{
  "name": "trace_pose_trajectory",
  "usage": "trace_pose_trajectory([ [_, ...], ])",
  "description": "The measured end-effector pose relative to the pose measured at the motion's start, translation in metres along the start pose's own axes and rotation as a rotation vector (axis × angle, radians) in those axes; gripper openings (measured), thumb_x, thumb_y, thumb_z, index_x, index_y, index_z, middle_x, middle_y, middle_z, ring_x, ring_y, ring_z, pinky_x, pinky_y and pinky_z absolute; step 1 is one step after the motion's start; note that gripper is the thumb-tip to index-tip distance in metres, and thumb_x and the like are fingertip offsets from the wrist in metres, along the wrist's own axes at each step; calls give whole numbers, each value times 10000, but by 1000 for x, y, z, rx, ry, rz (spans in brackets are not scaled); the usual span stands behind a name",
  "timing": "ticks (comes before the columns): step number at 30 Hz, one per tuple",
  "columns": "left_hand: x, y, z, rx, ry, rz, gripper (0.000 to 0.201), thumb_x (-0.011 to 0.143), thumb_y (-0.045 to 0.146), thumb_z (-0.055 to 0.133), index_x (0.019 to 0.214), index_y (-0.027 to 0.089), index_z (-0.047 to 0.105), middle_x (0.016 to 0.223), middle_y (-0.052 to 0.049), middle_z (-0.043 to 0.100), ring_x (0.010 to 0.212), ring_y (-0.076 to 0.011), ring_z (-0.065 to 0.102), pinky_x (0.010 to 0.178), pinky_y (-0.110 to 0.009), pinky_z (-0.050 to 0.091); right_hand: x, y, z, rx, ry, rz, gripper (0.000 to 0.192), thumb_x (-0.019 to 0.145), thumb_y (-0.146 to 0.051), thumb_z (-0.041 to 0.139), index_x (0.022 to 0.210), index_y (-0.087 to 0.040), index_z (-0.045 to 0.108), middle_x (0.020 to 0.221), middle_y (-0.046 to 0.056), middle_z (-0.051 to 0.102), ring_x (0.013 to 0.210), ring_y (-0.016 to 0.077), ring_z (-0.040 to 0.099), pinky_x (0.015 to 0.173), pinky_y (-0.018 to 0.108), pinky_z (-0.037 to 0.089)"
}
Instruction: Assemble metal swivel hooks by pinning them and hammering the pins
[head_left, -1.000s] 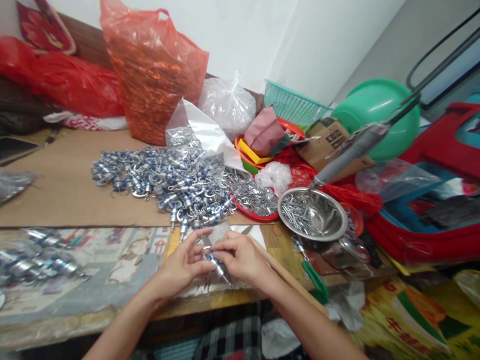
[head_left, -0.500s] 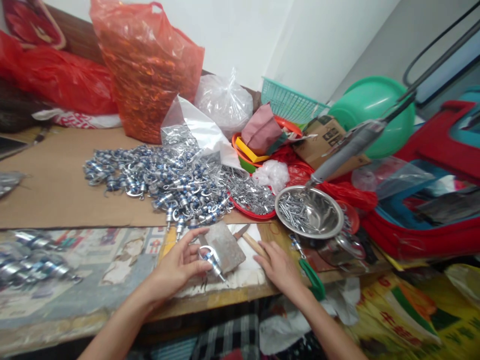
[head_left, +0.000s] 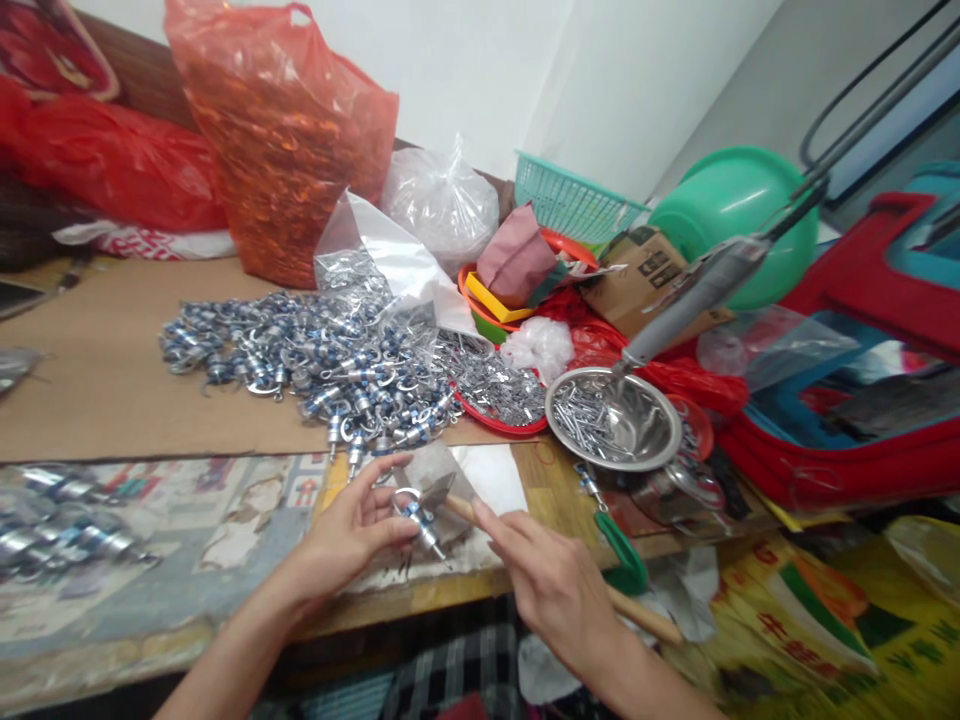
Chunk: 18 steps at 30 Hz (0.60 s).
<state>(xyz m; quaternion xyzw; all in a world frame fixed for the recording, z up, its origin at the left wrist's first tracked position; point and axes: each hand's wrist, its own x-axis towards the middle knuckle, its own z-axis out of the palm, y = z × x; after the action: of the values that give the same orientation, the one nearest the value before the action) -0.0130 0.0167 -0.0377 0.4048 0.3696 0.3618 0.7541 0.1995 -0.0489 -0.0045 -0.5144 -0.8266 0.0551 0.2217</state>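
My left hand point(head_left: 352, 525) pinches a small blue-and-silver metal fitting point(head_left: 422, 525) with a curved hook at one end and a thin pin at the other. The fitting lies at a slant against a flat grey metal block point(head_left: 424, 462) on the table edge. In my right hand point(head_left: 551, 575) is a hammer point(head_left: 646, 614) with a long wooden handle, gripped near its head. The hammer's dark head is over the block, close to the fitting; whether it touches cannot be told.
A big heap of similar fittings point(head_left: 360, 370) lies on cardboard, with more at left point(head_left: 71, 525). Beyond the block are a red tray of metal pieces point(head_left: 499, 385) and a steel bowl of pins point(head_left: 652, 440). A grey-handled tool point(head_left: 675, 305) hangs over the bowl.
My right hand has taken up the hammer from the table and brought its head left over the block. My left hand keeps the fitting in nearly the same spot.
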Motion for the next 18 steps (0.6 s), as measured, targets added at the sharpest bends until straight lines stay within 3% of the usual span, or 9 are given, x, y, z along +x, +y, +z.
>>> trace_pose_trajectory([
  [2, 0, 1, 0, 9, 4, -3, 647, 627, 151, 679, 1182, 202, 351, 765, 4, 594, 722, -179, 609, 678, -327, 477, -1, -1, 3, -57, -41, 25, 542, 806, -46, 368, 1301, -267, 363, 911, 52, 618, 757, 172, 594, 628, 267, 482],
  [5, 0, 1, 0, 20, 8, 0, 645, 627, 155, 677, 1185, 201, 355, 756, 7, 595, 700, -163, 600, 651, -302, 475, -1, -6, 3, -67, 20, -5, 543, 812, -43, 348, 1305, -272, 359, 962, 67, 613, 801, 174, 587, 671, 272, 479],
  [9, 0, 1, -1, 16, 3, 3, 661, 635, 153, 672, 1203, 201, 339, 781, -6, 615, 701, -157, 603, 651, -295, 478, 0, -3, 5, 28, -81, 98, 480, 832, -100, 365, 1281, -265, 403, 907, 54, 630, 760, 167, 601, 676, 272, 491],
  [12, 0, 0, -1, 35, 28, -3, 581, 617, 165, 687, 1136, 199, 429, 787, -7, 629, 724, -168, 614, 659, -292, 482, -3, 23, 13, 204, 74, 296, 395, 829, -216, 444, 1221, -225, 486, 1033, 71, 620, 899, 186, 596, 785, 300, 479],
  [14, 0, -1, 0, 88, 66, -21, 392, 603, 197, 696, 966, 164, 551, 745, -9, 644, 676, -156, 609, 631, -272, 480, -7, 47, 20, 278, 115, 417, 392, 794, -277, 503, 1176, -193, 534, 1066, 83, 621, 941, 215, 591, 808, 335, 474],
  [18, -1, -2, 1, 242, 157, -44, 173, 609, 266, 683, 724, 143, 643, 630, -13, 665, 568, -136, 586, 601, -260, 473, -5, 81, 26, 247, -58, 486, 337, 791, -324, 502, 1068, -169, 616, 938, 83, 672, 843, 231, 621, 743, 359, 486],
])
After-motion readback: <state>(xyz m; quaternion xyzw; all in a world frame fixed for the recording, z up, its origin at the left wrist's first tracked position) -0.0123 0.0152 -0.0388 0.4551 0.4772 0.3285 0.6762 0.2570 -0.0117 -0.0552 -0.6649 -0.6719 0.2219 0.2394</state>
